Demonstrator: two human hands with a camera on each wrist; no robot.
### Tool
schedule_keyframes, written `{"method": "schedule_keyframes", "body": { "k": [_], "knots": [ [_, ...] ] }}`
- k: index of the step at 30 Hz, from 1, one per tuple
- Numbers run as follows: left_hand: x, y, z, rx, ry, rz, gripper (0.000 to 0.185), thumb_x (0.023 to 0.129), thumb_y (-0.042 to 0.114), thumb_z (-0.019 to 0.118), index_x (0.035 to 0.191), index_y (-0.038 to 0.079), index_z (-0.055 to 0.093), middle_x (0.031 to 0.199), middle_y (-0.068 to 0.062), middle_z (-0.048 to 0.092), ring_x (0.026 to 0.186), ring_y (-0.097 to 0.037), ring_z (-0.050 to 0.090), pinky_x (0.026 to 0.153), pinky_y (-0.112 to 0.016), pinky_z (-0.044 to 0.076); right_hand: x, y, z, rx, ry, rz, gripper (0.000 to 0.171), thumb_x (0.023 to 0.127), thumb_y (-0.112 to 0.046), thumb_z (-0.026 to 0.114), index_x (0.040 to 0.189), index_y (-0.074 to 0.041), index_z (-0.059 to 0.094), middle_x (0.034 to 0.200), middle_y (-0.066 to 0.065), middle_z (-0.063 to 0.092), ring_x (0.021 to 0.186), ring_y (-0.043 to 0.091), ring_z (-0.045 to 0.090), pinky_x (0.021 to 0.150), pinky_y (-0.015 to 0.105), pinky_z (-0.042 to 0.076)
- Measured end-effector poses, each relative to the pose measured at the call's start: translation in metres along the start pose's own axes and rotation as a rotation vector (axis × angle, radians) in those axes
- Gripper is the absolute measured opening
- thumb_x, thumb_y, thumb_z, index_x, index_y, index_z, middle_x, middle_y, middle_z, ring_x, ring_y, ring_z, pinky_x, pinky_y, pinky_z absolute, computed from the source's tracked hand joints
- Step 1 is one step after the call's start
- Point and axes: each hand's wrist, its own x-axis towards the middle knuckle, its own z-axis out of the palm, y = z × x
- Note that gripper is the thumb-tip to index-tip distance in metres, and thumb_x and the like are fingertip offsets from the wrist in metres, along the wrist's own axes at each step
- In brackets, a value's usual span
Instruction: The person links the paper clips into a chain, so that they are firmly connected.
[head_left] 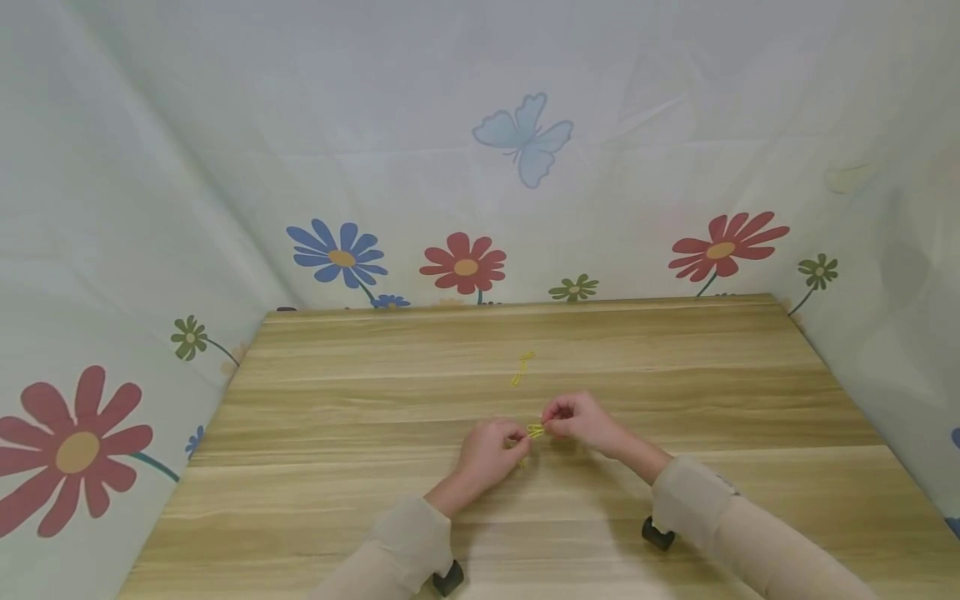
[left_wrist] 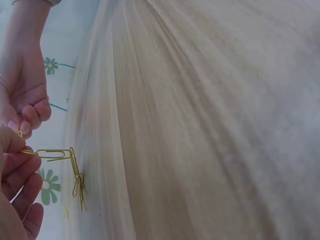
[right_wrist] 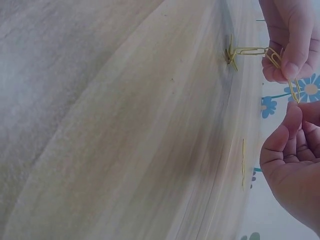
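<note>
Both hands meet above the middle of the wooden surface [head_left: 337, 417]. Left hand [head_left: 489, 454] has its fingers curled, thumb and forefinger pinching one end of a short chain of yellow paper clips [head_left: 535, 431]. From the left wrist view the chain [left_wrist: 65, 162] runs out of those fingertips, one clip level and the next hanging down from it, with a small bunch of clips at the bottom that appears to touch the surface. Right hand [head_left: 579, 419] is also curled, its fingertips pinching the other end of the same chain; the right wrist view shows a clip [right_wrist: 282, 70] caught between the two hands, the linked clips trailing off toward the surface. Beyond the chain, toward the far edge of the surface, lies a separate pair of loose yellow clips [head_left: 522, 367], well apart from both hands. Beige sleeves [head_left: 697, 500] cover both forearms, with a dark wrist mount [head_left: 657, 533] under each. Behind the surface hangs a pale curtain [head_left: 225, 167] printed with flowers and a blue butterfly [head_left: 525, 142].
</note>
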Motion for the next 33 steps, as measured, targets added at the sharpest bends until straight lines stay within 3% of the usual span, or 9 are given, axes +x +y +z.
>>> {"method": "schedule_keyframes", "body": {
  "k": [7, 12, 19, 26, 33],
  "knots": [
    [-0.001, 0.002, 0.003, 0.129, 0.067, 0.041, 0.011, 0.076, 0.021, 0.062, 0.067, 0.017, 0.067, 0.071, 0.007, 0.065, 0.067, -0.007, 0.057, 0.061, -0.019, 0.044, 0.001, -0.001, 0.002, 0.044, 0.014, 0.054, 0.011, 0.078, 0.000, 0.056, 0.083, 0.010, 0.058, 0.072, 0.012, 0.060, 0.063, 0.011, 0.053, 0.059, 0.030, 0.049],
    [-0.001, 0.000, 0.006, 0.168, 0.129, 0.062, 0.010, 0.073, 0.019, 0.062, 0.065, 0.017, 0.066, 0.070, 0.007, 0.065, 0.067, -0.008, 0.058, 0.061, -0.019, 0.045, 0.001, -0.001, 0.005, 0.078, 0.020, 0.062, 0.012, 0.077, 0.002, 0.057, 0.083, 0.012, 0.057, 0.070, 0.008, 0.059, 0.060, 0.013, 0.054, 0.058, 0.031, 0.050],
    [-0.002, -0.004, 0.006, 0.161, 0.146, 0.048, 0.009, 0.073, 0.019, 0.062, 0.065, 0.018, 0.066, 0.069, 0.008, 0.065, 0.065, -0.006, 0.057, 0.058, -0.018, 0.044, 0.002, -0.003, 0.008, 0.077, 0.027, 0.072, 0.011, 0.077, 0.002, 0.056, 0.082, 0.011, 0.057, 0.068, 0.004, 0.058, 0.060, 0.012, 0.052, 0.056, 0.028, 0.048],
    [-0.002, -0.007, 0.001, 0.108, 0.135, -0.041, 0.009, 0.076, 0.021, 0.062, 0.070, 0.017, 0.067, 0.072, 0.007, 0.065, 0.067, -0.007, 0.059, 0.061, -0.021, 0.045, -0.003, -0.008, 0.004, 0.037, 0.034, 0.056, 0.008, 0.077, 0.002, 0.053, 0.081, 0.009, 0.056, 0.065, 0.003, 0.053, 0.060, 0.015, 0.048, 0.054, 0.026, 0.043],
    [-0.003, -0.009, 0.001, 0.111, 0.134, -0.026, 0.009, 0.076, 0.021, 0.062, 0.069, 0.017, 0.068, 0.071, 0.007, 0.066, 0.068, -0.008, 0.060, 0.064, -0.023, 0.046, 0.000, 0.002, 0.001, 0.015, 0.029, 0.064, 0.009, 0.076, 0.001, 0.052, 0.080, 0.008, 0.056, 0.064, 0.001, 0.051, 0.060, 0.013, 0.047, 0.053, 0.024, 0.041]
  ]
}}
